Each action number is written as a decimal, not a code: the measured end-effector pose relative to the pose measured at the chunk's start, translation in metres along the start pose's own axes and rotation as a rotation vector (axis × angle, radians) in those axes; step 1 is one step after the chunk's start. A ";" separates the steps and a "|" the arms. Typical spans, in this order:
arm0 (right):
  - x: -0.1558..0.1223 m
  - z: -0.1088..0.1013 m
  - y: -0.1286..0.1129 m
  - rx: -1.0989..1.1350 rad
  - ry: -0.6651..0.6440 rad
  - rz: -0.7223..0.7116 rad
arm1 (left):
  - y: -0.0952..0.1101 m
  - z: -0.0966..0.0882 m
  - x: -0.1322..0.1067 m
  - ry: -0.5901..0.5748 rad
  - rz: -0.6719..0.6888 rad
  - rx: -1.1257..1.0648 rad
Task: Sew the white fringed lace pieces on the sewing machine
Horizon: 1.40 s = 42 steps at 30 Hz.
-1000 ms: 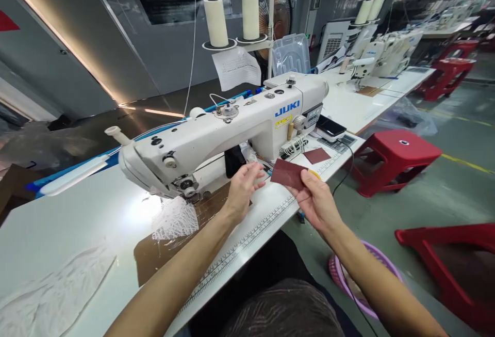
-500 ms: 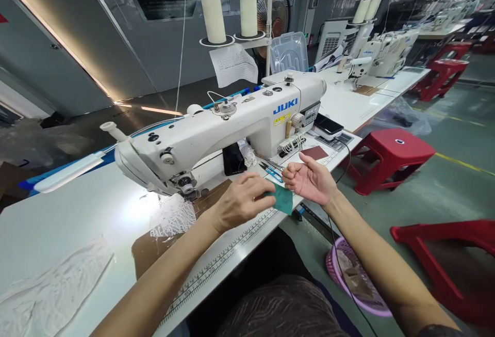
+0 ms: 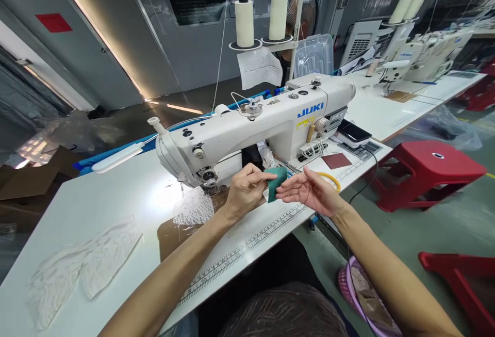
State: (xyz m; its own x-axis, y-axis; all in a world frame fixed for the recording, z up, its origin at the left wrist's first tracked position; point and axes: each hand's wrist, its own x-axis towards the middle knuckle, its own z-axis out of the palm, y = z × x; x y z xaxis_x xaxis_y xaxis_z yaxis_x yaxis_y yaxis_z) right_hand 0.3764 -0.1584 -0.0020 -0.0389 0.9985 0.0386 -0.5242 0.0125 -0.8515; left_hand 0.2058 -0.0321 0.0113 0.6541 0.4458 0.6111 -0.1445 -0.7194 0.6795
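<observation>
My left hand (image 3: 247,190) pinches a small green sheet (image 3: 276,183) between thumb and fingers, in front of the white sewing machine (image 3: 266,125). The sheet is curved and stands out toward the right. Beside it my right hand (image 3: 313,192) is open, palm up, with its fingers stretched toward the sheet. Whether those fingertips touch it I cannot tell. White lace fabric (image 3: 193,205) lies under the needle end of the machine, partly over a brown sheet (image 3: 172,239). Behind my right hand a yellow loop (image 3: 328,181) shows in part.
More white lace (image 3: 88,259) lies on the table's left. A dark red square (image 3: 336,160) and a phone (image 3: 353,131) are at the machine's right end. A ruler strip (image 3: 247,246) runs along the front edge. Red stools (image 3: 433,172) and a pink basket (image 3: 346,280) stand on the floor.
The view has swung left. My right hand's curled fingers have straightened out. The green sheet, which hung down flat, is now raised and bent in my left hand. The yellow loop has come into sight.
</observation>
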 end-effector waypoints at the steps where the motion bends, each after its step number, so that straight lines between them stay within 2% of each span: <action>1: 0.000 0.003 0.003 -0.016 -0.005 -0.014 | 0.000 0.001 -0.001 0.010 -0.080 -0.079; 7: 0.002 0.015 0.020 -0.083 0.037 -0.090 | 0.004 0.002 -0.005 0.111 -0.605 -0.676; 9: 0.003 0.015 0.021 -0.075 0.069 -0.073 | 0.004 0.001 -0.004 0.128 -0.682 -0.776; 11: 0.006 0.017 0.018 -0.045 0.094 -0.058 | 0.002 0.002 -0.004 0.165 -0.686 -0.732; 16: 0.016 0.027 -0.005 0.170 0.197 -0.141 | -0.007 0.008 -0.007 0.147 -0.546 -0.532; 18: 0.019 0.026 -0.013 0.221 0.245 -0.171 | -0.008 0.006 -0.009 0.087 -0.380 -0.315; 20: 0.019 0.021 -0.018 0.243 0.321 -0.218 | -0.006 0.002 -0.010 0.003 -0.119 -0.021; 22: 0.017 0.013 -0.019 0.241 0.399 -0.247 | -0.004 -0.001 -0.012 -0.027 0.124 0.256; 23: 0.016 0.010 -0.018 0.230 0.421 -0.244 | -0.003 -0.003 -0.012 -0.004 0.198 0.363; 25: 0.013 0.007 -0.015 0.190 0.416 -0.207 | -0.002 -0.003 -0.014 0.041 0.235 0.460; 28: 0.012 0.012 -0.008 0.128 0.343 -0.171 | -0.004 -0.003 -0.015 0.031 0.171 0.366; 32: 0.015 0.025 -0.001 0.100 0.260 -0.193 | -0.012 -0.005 -0.013 0.054 0.085 0.261; 36: 0.017 0.024 0.002 0.128 0.246 -0.141 | -0.015 -0.010 -0.011 -0.056 0.009 0.078; 39: 0.014 0.018 0.004 0.166 0.227 -0.040 | -0.009 -0.008 -0.013 -0.110 -0.222 -0.154; 42: 0.014 0.014 0.007 0.202 0.179 0.013 | 0.000 -0.002 -0.015 -0.055 -0.566 -0.429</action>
State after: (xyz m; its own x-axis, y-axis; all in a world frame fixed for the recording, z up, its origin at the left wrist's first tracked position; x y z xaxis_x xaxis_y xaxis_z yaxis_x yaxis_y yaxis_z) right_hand 0.3600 -0.1451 -0.0002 0.0953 0.9922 -0.0802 -0.6847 0.0068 -0.7288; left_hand 0.1949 -0.0379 0.0035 0.7498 0.6536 0.1031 -0.0431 -0.1072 0.9933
